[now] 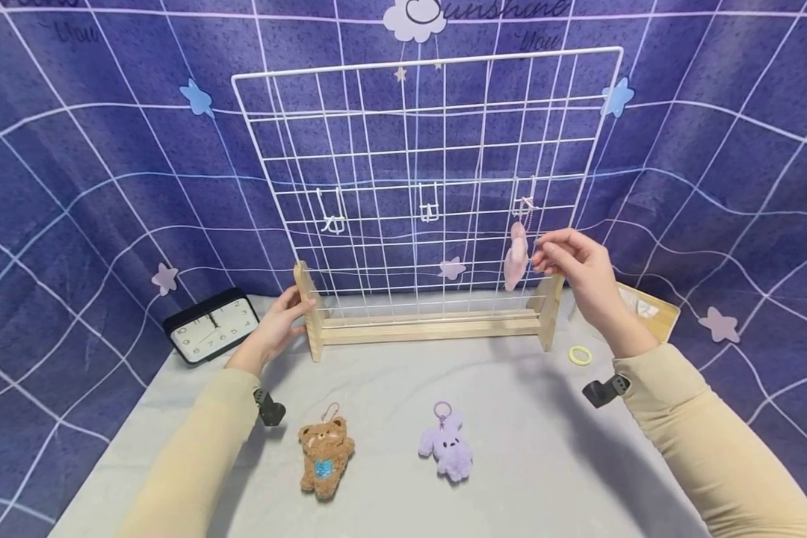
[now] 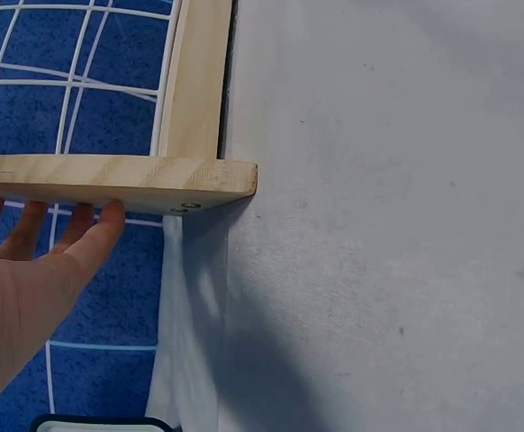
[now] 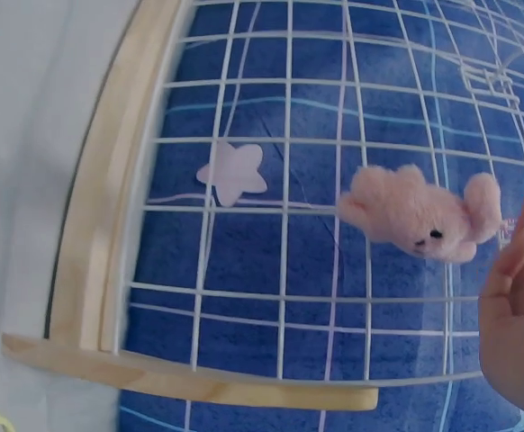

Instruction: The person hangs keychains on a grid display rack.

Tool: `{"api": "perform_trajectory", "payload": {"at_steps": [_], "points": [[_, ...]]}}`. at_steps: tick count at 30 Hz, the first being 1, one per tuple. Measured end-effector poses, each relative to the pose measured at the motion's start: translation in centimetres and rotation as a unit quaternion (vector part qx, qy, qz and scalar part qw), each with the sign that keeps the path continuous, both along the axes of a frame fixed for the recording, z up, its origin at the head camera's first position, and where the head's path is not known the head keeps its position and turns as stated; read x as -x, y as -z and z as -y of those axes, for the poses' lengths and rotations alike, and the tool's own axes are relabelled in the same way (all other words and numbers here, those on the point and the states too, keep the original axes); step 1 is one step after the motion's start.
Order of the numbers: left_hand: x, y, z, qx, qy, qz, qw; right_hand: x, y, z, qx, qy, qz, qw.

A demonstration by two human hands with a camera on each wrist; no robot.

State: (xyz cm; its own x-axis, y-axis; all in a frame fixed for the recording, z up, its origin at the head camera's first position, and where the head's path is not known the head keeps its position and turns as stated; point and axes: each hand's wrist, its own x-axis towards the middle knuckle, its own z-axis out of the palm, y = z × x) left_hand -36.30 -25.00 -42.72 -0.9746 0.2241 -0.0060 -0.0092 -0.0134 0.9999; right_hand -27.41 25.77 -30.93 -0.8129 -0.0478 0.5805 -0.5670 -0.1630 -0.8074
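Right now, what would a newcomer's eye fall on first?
Probably the white wire grid, upright in its wooden stand at the centre. A pink plush hangs at its right side, close by the right hand. A brown bear and purple plush lie in front of the stand.

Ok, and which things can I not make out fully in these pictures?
- Head view: the tan item at the right is partly hidden behind the right arm, so I cannot tell what it is.
- Left wrist view: the bottom edge cuts off the clock; the left edge cuts off part of the left hand.
- Right wrist view: the right edge cuts off part of the right hand.
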Motion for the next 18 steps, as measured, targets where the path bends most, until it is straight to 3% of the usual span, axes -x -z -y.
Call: {"api": "perform_trajectory", "payload": {"at_steps": [8, 18], "points": [[-0.6, -0.8, -0.2, 0.001, 0.003, 0.002, 1.0, -0.6, 2.1, 1.4, -0.101, -0.06, 0.015, 0.9929], [-1.8, -2.4, -0.6, -0.005, 0.006, 0.015, 0.9999, -0.9, 5.0, 3.8, -0.206, -0.083, 0.072, 0.9725]]}}
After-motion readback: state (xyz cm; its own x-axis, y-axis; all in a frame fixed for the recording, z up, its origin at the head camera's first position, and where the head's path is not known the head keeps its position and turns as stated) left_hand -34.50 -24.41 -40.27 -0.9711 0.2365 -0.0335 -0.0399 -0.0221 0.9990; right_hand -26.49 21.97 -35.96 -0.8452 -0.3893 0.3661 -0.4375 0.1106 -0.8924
